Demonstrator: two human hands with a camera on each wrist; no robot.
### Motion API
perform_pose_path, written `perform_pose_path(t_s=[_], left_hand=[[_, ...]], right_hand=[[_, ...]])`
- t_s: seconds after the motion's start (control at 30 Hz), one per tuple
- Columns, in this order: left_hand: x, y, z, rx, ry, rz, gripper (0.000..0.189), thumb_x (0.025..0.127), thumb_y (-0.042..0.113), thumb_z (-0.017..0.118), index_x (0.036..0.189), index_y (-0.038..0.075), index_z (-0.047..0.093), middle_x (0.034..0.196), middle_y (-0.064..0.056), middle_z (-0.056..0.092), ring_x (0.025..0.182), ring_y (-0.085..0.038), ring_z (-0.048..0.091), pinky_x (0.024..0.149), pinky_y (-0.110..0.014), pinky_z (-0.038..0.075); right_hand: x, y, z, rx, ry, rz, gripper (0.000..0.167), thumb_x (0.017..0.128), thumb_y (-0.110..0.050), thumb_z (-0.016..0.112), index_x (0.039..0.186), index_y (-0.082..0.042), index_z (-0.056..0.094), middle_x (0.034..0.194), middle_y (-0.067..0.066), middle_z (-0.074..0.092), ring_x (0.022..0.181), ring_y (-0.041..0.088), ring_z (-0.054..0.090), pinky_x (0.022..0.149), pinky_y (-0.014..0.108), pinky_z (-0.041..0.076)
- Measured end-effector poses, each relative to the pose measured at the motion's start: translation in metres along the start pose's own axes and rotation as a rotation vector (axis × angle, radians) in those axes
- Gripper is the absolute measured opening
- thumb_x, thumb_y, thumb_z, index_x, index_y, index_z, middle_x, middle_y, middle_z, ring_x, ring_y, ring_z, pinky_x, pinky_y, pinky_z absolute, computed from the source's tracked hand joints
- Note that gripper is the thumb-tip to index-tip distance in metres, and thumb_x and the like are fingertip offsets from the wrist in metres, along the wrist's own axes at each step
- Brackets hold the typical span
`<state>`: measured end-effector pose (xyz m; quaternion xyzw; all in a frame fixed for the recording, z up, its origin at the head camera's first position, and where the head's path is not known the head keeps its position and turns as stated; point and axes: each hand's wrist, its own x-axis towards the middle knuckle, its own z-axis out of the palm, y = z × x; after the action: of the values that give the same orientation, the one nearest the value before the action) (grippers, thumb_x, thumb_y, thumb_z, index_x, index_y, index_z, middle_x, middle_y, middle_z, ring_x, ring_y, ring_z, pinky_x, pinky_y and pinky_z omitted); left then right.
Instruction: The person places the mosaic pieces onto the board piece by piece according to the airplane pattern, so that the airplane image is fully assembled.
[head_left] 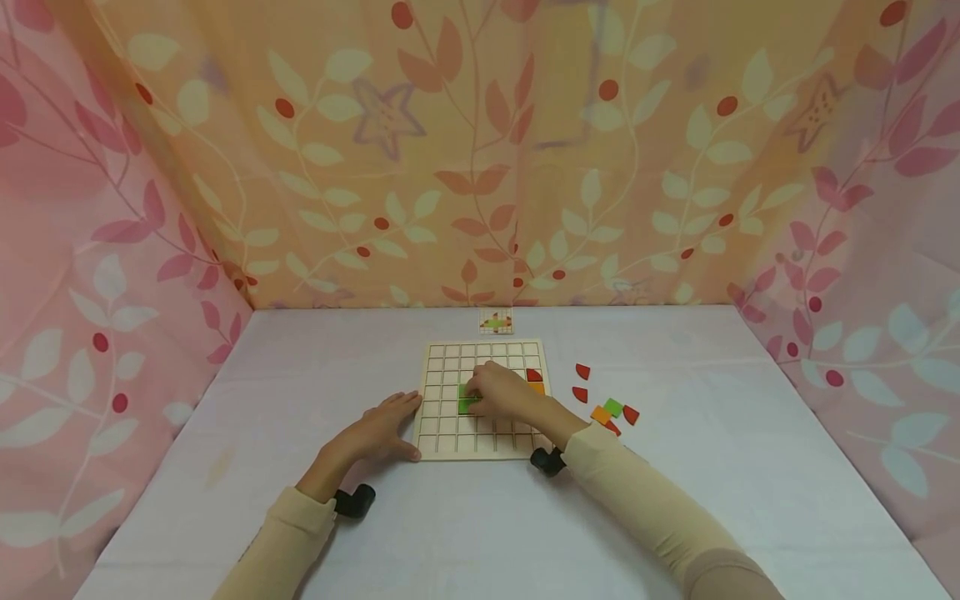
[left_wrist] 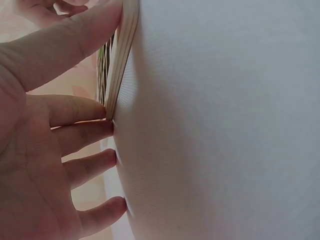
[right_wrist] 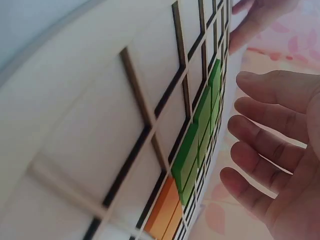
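Touches gridded board (head_left: 442,427) with left hand (head_left: 378,429) spread wide. Hovers right hand (head_left: 506,396), empty and loosely parted, near inset green tiles (head_left: 464,406), orange tile (head_left: 536,388), red quarter-round (head_left: 533,375).

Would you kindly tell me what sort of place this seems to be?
Probably an indoor tabletop booth: leaf-patterned fabric hangs at the back and both sides, and a gridded board and loose coloured tiles lie on the white table.

Orange leaf-print back curtain (head_left: 480,167), pink side curtains (head_left: 862,250), white-covered table (head_left: 225,400), soft light
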<state>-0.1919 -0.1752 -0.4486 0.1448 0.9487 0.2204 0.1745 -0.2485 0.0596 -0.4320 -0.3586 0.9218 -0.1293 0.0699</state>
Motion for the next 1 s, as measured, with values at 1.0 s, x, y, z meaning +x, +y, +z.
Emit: perform_pose_path(t_s=[1.0], left_hand=[[-0.003,0.001,0.0,0.014,0.014,0.01,0.093,0.073,0.025,0.084,0.149,0.0,0.035,0.158,-0.017,0.031,0.147,-0.041,0.023,0.112,-0.067,0.024]], right_hand=[[-0.074,0.066,-0.032,0.168,0.096,0.162,0.022,0.085,-0.016,0.074,0.104,-0.005,0.075,0.098,0.008,0.067,0.095,0.026,0.057,0.083,0.037,0.049]])
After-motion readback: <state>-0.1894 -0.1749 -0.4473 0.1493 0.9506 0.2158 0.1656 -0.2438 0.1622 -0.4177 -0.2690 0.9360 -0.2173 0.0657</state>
